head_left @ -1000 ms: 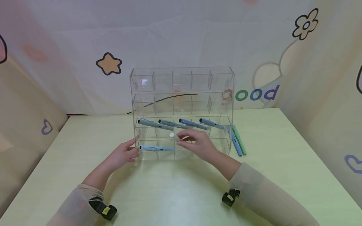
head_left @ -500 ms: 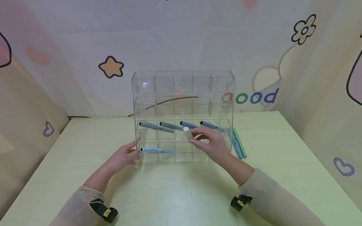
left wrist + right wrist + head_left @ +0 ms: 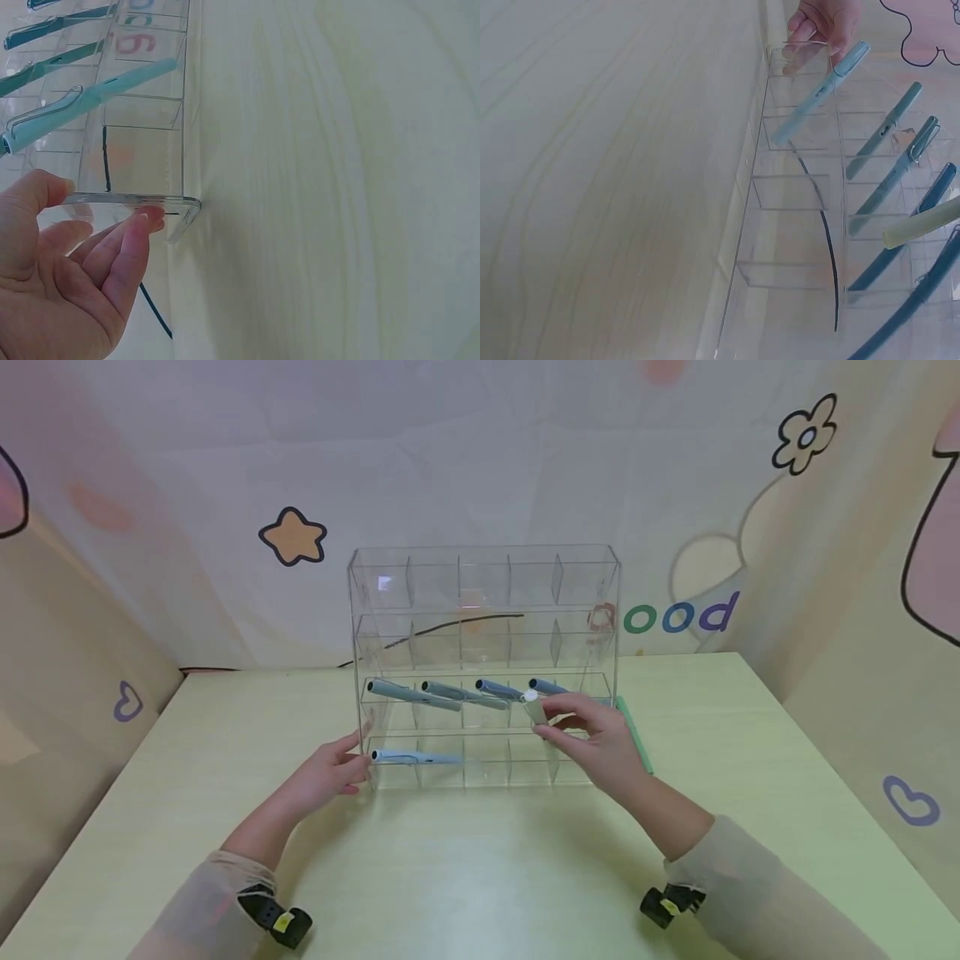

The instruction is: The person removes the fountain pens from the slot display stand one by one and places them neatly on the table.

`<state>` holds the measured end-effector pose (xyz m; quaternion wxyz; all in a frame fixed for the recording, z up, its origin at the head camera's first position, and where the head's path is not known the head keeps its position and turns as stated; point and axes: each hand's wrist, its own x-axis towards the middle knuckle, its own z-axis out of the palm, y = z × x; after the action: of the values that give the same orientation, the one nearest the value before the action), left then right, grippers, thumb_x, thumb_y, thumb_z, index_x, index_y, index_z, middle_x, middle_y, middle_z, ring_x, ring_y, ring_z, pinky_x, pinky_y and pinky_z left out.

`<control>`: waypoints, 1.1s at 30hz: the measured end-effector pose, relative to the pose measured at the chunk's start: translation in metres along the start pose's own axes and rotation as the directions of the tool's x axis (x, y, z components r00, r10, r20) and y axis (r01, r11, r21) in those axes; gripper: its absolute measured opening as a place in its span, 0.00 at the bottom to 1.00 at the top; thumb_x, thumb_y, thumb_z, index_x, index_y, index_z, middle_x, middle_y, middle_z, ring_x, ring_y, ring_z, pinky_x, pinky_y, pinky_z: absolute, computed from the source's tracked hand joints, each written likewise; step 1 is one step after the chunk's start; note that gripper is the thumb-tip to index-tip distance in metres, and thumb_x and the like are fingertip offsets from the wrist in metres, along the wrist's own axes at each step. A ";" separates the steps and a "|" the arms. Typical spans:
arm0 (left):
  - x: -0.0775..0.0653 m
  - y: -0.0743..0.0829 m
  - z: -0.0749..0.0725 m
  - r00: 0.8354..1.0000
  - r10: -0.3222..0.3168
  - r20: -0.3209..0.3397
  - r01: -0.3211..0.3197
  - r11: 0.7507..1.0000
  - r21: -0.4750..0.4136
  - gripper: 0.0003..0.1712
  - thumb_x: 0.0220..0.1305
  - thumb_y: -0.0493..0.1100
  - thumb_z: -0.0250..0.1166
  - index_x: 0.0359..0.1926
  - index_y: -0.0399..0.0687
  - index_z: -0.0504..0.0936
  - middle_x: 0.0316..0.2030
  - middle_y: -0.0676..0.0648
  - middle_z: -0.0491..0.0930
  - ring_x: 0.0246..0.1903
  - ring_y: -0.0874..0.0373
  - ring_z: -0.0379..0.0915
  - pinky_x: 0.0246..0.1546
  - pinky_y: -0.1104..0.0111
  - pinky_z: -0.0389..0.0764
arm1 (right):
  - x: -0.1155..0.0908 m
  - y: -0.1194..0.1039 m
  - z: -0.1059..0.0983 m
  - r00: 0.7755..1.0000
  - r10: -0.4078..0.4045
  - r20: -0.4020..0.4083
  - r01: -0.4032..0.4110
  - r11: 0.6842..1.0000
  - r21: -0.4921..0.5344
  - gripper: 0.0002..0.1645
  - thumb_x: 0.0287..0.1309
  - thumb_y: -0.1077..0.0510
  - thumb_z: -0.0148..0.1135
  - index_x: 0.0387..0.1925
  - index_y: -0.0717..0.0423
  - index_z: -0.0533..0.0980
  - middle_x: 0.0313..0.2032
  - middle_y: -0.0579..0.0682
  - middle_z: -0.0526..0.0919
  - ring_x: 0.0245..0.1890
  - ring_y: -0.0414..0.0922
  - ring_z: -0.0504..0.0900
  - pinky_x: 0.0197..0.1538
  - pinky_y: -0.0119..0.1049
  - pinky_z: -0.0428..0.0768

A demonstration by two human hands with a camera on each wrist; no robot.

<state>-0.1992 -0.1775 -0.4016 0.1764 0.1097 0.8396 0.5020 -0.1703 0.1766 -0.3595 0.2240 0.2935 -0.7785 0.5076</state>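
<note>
My left hand (image 3: 333,770) grips the left side panel of a clear acrylic rack (image 3: 480,585); the left wrist view has thumb and fingers on opposite faces of its edge. In front of the rack's right half, my right hand (image 3: 600,739) pinches a pale green pen (image 3: 534,707), its white end tilted up toward the left. The right wrist view catches that pen (image 3: 922,223) from the side, overlapping the rack's compartments. Several blue and teal pens (image 3: 412,695) lean in the third row from the top. A light blue pen (image 3: 416,758) lies in the bottom row's left part.
To the right of the rack, a green pen (image 3: 636,737) lies on the pale wood-grain table (image 3: 450,877), partly covered by my right hand. A printed curtain (image 3: 480,460) hangs behind the rack and along both sides.
My right hand has moved rightward along the rack's front with the pale green pen, which now stands more upright. The blue pen beside the green one is now hidden. My left hand stays put.
</note>
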 end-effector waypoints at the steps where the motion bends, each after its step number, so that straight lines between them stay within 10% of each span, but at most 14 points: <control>1: 0.000 0.000 0.000 1.000 -0.005 -0.001 0.005 1.000 -0.002 0.35 0.71 0.43 0.50 0.72 0.45 0.46 0.59 0.27 0.65 0.53 0.40 0.70 0.47 0.57 0.77 | -0.001 -0.001 -0.002 1.000 0.018 -0.003 -0.018 1.000 -0.015 0.16 0.46 0.73 0.67 0.41 0.62 0.80 0.36 0.51 0.82 0.37 0.39 0.79 0.41 0.30 0.80; 33: 0.000 -0.003 0.000 1.000 -0.007 -0.006 0.007 1.000 0.002 0.36 0.70 0.46 0.51 0.73 0.46 0.46 0.60 0.29 0.65 0.53 0.41 0.70 0.47 0.58 0.77 | -0.017 -0.003 -0.060 0.983 0.122 -0.137 -0.144 0.975 -0.169 0.15 0.47 0.73 0.66 0.41 0.65 0.80 0.35 0.37 0.80 0.35 0.31 0.78 0.40 0.21 0.77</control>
<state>-0.1995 -0.1792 -0.4044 0.1756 0.1055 0.8410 0.5008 -0.1533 0.2346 -0.3455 0.2633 0.1869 -0.8230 0.4672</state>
